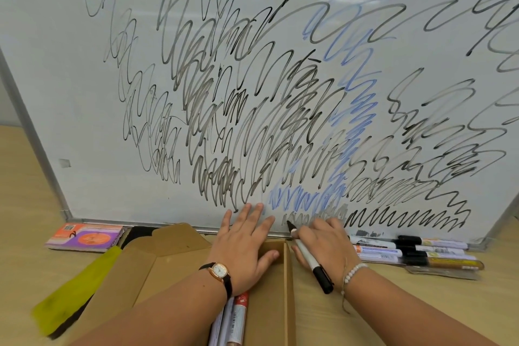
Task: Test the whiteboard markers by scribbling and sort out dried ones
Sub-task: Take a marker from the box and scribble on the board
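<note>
One white marker (306, 256) with a black tip is pinched in the right grip (323, 244), its tip touching the scribbled whiteboard (84, 121) near the bottom edge. The left grip (247, 241) lies released, fingers straight on the board, over a cardboard box (174, 255). More markers (415, 250) lie on the counter (421, 303) just right.

Orange-and-purple packet (84, 239) lying flat on the light wooden desk (16, 177), far left. Nearer, a yellow-green cloth (70, 298) with a dark lower edge.
</note>
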Tool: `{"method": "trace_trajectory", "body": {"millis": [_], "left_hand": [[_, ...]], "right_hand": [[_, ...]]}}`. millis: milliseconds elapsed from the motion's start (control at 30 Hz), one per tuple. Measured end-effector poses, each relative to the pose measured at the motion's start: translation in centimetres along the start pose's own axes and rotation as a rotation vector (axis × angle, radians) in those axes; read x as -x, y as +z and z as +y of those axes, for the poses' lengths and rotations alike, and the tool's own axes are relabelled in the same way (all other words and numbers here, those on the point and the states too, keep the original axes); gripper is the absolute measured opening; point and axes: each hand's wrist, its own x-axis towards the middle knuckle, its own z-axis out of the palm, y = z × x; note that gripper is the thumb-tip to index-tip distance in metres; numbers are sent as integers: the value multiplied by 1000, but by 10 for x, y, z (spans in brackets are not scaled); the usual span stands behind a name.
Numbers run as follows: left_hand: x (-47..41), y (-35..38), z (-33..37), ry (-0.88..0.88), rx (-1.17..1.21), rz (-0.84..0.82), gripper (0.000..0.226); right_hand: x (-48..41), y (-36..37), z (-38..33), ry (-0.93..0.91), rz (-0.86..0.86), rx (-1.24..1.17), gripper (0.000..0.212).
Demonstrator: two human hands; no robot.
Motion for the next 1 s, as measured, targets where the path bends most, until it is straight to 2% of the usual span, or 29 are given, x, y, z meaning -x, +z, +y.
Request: {"method": "trace_trajectory", "body": {"millis": [100, 233, 567, 800, 1000], "left_hand": [[0, 1, -1, 5, 3, -7, 74], [0, 2, -1, 2, 9, 2, 72], [0, -1, 0, -9, -2, -21, 72], [0, -1, 0, -8, -14, -32, 73], [1, -3, 1, -9, -20, -40, 75]], "right_hand": [[-5, 1, -2, -48, -13, 8, 23], [-11, -2, -4, -49, 97, -83, 16], [-19, -8, 2, -116, 42, -80, 23], [-21, -18, 3, -57, 53, -117, 20], [-12, -25, 6, 47, -72, -92, 25]]}}
